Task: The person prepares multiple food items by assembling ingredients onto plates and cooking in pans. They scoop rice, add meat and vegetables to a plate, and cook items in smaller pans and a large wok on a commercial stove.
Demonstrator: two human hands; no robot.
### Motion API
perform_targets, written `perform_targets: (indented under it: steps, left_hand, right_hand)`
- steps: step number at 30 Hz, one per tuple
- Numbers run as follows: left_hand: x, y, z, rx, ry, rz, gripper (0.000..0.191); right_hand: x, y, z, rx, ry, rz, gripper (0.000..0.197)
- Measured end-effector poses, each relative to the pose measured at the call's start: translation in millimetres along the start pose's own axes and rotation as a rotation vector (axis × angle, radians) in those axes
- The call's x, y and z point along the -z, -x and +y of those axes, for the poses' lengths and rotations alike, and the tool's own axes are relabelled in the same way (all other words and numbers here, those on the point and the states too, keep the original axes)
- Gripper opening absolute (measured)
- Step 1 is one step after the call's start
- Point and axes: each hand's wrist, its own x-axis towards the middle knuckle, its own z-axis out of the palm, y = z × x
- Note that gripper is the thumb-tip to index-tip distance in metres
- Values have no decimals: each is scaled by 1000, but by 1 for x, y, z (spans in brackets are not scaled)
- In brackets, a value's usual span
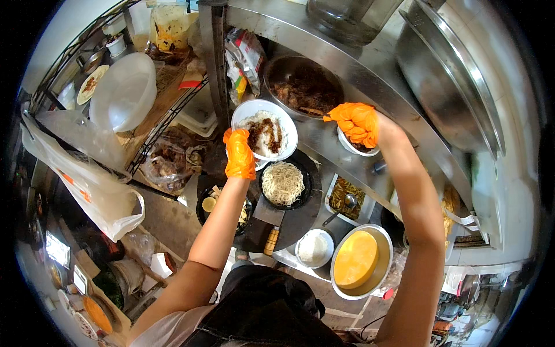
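Observation:
My left hand (239, 154), in an orange plastic glove, grips the near rim of a white bowl (288, 126) that holds white rice topped with dark brown sauce. My right hand (355, 125), gloved alike, is curled over a small white bowl (349, 147) with dark contents; whether it holds anything is hidden by the glove. A large metal bowl (303, 86) of dark brown food stands between and beyond the hands. Below the rice bowl, a black bowl of noodles (283, 184) sits on a dark round board beside a cleaver (272, 238) with a wooden handle.
To the right are a tray of green vegetables (347, 199) with a spoon, a bowl of white powder or grains (314, 249) and a metal bowl of yellow liquid (357, 260). A black bowl (204, 217) lies under my left forearm. A wire rack (151, 143) stands left; a steel shelf edge (347, 56) crosses above.

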Motion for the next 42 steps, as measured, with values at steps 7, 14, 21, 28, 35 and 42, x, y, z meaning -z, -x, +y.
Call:
perform_targets:
  steps: [7,14,21,28,35,42]
  left_hand:
    - [-6,5,20,148,-7,-8,52]
    - [-11,2,20,58,245,-20,52]
    - [6,5,16,78,192,-70,60]
    - [11,20,21,91,144,-175,60]
    - [19,6,1,-7,316,-164,50]
    - [32,41,9,-53,252,-98,41]
  right_hand:
    - [-6,10,-3,23,-138,-32,20]
    - [-49,53,-5,49,48,1,17]
    - [-97,52,63,560,1057,636,20]
    - [-99,39,89,463,429,453,15]
    - [-80,33,54,510,-192,201,23]
    - [-67,4,42,296,368,645,34]
